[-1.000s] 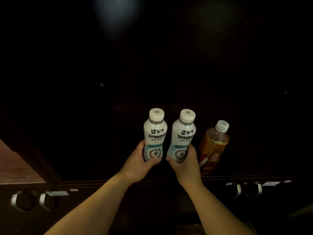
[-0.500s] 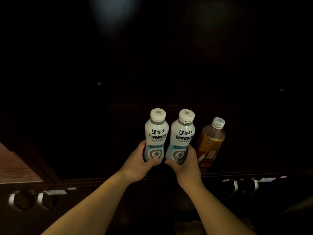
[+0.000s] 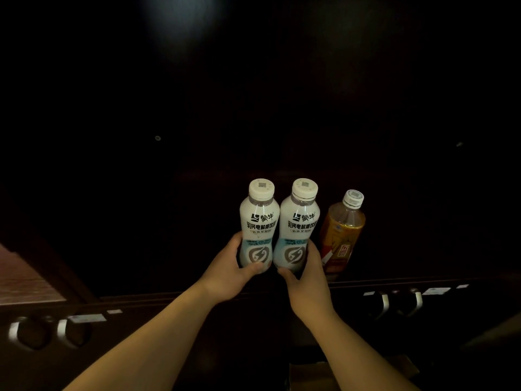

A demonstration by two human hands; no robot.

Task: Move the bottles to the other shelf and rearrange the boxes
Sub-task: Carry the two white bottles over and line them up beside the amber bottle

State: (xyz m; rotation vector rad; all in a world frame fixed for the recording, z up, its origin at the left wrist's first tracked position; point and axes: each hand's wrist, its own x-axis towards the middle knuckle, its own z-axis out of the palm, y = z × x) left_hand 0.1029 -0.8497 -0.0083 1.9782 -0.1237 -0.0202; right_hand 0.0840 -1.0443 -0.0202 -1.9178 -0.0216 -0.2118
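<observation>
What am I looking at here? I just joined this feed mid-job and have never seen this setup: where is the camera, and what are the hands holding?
There is no machine: a person works bare-handed, and the single picture comes from a camera worn on their head, looking forward and down into a dark cabinet. The left hand grips one white bottle; the right hand grips a second white bottle. Both are upright and side by side. Right of them an amber bottle stands untouched on the dark shelf. Pale handles show on the front below. No boxes can be clearly made out.
</observation>
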